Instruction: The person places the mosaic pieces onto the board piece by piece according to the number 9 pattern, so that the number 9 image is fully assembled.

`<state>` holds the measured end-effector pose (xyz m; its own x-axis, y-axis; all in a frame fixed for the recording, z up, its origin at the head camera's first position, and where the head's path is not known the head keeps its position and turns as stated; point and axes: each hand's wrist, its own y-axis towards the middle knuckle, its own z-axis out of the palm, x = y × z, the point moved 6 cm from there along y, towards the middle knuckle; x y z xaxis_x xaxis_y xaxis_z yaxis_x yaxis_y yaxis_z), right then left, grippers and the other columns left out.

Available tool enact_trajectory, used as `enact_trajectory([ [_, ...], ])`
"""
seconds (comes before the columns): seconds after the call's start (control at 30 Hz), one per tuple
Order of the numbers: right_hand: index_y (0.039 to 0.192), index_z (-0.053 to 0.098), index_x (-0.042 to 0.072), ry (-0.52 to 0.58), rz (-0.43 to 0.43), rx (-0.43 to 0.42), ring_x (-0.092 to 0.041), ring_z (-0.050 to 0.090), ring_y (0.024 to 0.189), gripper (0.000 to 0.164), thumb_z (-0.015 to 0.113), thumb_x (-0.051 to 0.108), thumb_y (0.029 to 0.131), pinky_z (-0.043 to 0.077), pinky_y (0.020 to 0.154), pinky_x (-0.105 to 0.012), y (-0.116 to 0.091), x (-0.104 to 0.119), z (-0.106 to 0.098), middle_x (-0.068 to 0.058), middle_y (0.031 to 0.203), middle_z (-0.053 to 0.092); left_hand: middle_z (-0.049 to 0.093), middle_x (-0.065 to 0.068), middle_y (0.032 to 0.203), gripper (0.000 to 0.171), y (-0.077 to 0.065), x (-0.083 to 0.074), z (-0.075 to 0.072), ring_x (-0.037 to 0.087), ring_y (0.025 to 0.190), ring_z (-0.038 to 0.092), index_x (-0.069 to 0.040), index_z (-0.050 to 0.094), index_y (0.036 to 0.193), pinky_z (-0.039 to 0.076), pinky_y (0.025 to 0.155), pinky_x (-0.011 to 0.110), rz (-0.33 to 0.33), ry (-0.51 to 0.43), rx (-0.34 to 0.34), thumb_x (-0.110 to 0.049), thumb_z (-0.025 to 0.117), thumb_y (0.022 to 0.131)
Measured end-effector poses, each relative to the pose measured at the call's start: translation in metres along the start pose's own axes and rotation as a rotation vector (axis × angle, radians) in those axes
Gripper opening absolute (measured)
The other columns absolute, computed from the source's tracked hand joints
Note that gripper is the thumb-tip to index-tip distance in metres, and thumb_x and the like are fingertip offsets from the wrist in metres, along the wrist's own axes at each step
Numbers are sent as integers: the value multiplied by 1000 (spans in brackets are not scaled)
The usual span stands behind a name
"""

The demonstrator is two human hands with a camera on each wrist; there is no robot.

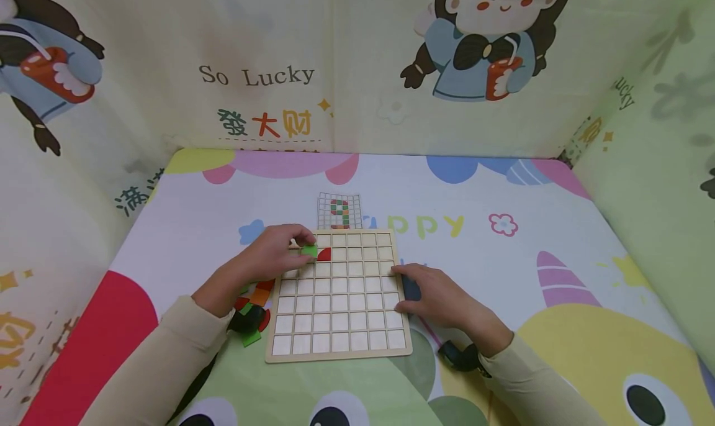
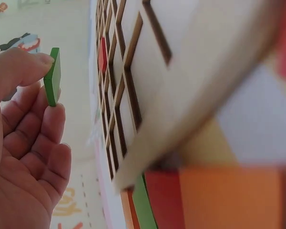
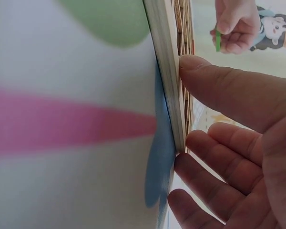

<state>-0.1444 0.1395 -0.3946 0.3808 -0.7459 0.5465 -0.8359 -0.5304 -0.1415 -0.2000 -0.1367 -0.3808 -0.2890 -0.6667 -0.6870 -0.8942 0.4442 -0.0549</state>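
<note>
My left hand pinches a thin green tile between thumb and finger, holding it over the upper left of a wooden grid board. Just right of it, a red tile with a rounded side lies in one of the board's cells. The other cells in sight show bare white bottoms. On the board's right rim rest the thumb and fingertips of my right hand, with the fingers loosely bent along the edge.
Left of the board, partly behind the left wrist, lies a pile of red, orange and green tiles. A printed grid card with a coloured pattern lies beyond the board's far edge. A patterned cloth covers the table.
</note>
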Motion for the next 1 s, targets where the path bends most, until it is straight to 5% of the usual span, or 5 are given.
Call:
enact_trajectory([
  [0.63, 138, 55, 4, 5, -4, -2, -35, 53, 126, 60, 80, 21, 86, 43, 102, -51, 0, 0, 1, -14, 136, 58, 65, 1, 104, 24, 17, -14, 19, 21, 99, 56, -7, 66, 110, 50, 86, 38, 30, -35, 56, -15, 75, 89],
  [1.0, 139, 55, 4, -4, -3, -8, -35, 53, 127, 60, 80, 20, 86, 43, 103, -51, -1, -1, 0, -15, 137, 58, 65, 2, 110, 26, 26, -21, 25, 24, 107, 57, -9, 67, 111, 50, 92, 39, -14, -16, 71, -18, 77, 88],
])
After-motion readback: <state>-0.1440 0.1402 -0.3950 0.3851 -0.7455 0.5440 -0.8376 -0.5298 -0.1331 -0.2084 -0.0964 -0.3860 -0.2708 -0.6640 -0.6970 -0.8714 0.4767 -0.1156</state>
